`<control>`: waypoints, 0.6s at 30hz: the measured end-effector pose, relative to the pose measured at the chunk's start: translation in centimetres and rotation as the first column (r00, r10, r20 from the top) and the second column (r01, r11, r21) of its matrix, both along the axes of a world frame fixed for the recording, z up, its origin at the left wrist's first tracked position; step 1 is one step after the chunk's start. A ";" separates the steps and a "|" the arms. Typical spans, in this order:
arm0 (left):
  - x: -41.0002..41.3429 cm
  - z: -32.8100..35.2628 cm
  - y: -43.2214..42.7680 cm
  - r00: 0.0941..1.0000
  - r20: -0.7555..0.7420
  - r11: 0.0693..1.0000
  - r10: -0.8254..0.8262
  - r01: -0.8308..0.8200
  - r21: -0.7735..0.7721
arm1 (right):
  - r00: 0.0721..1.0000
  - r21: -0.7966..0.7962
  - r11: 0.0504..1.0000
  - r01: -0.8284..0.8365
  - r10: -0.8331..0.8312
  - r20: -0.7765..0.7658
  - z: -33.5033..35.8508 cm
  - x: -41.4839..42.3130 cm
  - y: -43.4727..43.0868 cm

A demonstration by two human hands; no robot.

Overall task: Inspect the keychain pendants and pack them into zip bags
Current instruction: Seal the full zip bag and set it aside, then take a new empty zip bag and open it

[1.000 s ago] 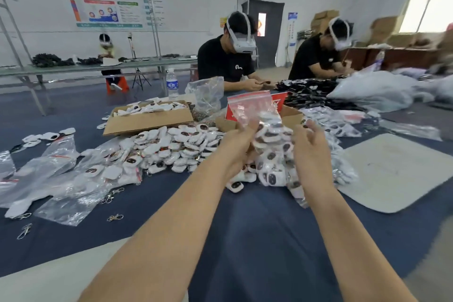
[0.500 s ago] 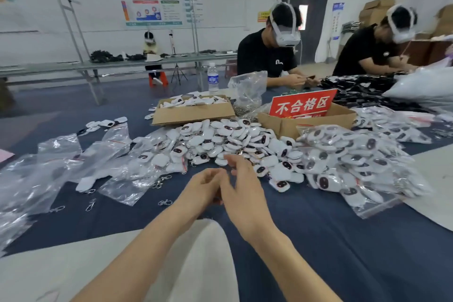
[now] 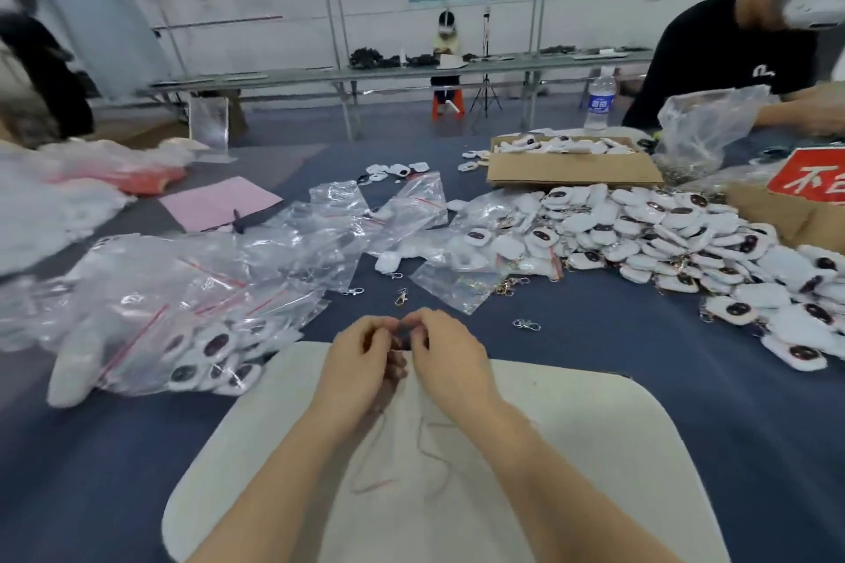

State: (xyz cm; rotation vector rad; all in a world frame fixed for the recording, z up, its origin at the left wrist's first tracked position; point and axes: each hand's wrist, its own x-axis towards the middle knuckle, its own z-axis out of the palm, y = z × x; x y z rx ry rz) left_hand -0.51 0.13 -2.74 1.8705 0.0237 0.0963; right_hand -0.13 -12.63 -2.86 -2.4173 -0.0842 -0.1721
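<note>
Possibly: L hand (image 3: 361,361) & R hand (image 3: 450,361), mid-frame, fingertips pinched together on what looks like a clear zip bag (image 3: 402,448); slick film may slip, mouth failing to open.

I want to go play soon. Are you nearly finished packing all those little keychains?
Not nearly. Done: one filled bag lies on the left. In hand: the left hand and right hand pinch what looks like an empty zip bag. To do: a big pile of pendants on the right.
</note>
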 end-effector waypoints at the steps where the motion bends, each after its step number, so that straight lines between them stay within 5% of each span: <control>1: 0.1 -0.4 0.1 0.999 0.028 0.999 0.017 -0.018 0.037 | 1.000 -0.002 1.000 0.001 -0.001 0.031 -0.5 0.0 0.0; 4: 1.3 -1.1 -0.7 0.997 0.077 0.978 0.031 -0.046 0.204 | 0.990 0.280 0.958 0.068 -0.099 0.098 -1.0 0.2 -0.7; 8: 2.9 -0.4 -2.3 0.997 0.075 0.950 0.028 -0.050 0.309 | 0.959 0.626 0.763 0.162 -0.272 0.084 -0.9 0.3 -1.6; 10: 3.9 0.4 -3.2 1.000 0.016 0.975 -0.016 0.012 0.221 | 0.950 0.734 0.658 0.171 -0.308 0.055 -0.6 0.3 -1.7; 14: 5.4 1.9 -5.3 0.964 -0.227 0.969 -0.137 0.084 -0.231 | 0.950 0.839 0.516 0.173 -0.313 -0.003 -0.5 0.4 -2.3; 18: 6.3 2.1 -6.9 0.946 -0.275 0.951 -0.174 0.088 -0.298 | 0.958 0.893 0.424 0.149 -0.287 -0.024 -0.2 0.5 -2.7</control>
